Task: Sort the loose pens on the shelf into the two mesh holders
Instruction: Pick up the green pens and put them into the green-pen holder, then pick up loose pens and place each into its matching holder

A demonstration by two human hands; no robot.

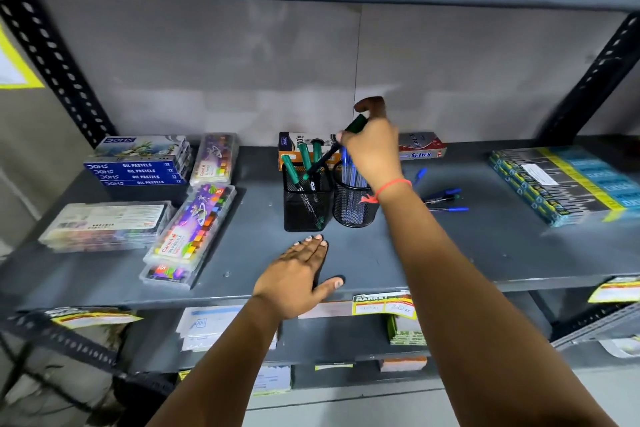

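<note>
Two black mesh holders stand mid-shelf. The square holder point(306, 206) on the left has several green-capped pens in it. The round holder point(353, 206) beside it has blue pens. My right hand point(374, 149) hovers above both, shut on a green-capped pen point(356, 124) whose dark barrel slants down into the square holder. My left hand point(298, 277) lies flat and open on the shelf's front edge point(207, 296), before the holders. Several loose pens point(445, 199), blue-capped and one green-capped, lie on the shelf right of my right wrist. One more blue pen point(420, 175) lies farther back.
Oil pastel boxes point(138, 163) and crayon cases point(192, 225) fill the shelf's left side. Flat packs point(561, 184) lie at the right. Boxes point(420, 146) stand against the back wall behind the holders. A lower shelf holds paper goods.
</note>
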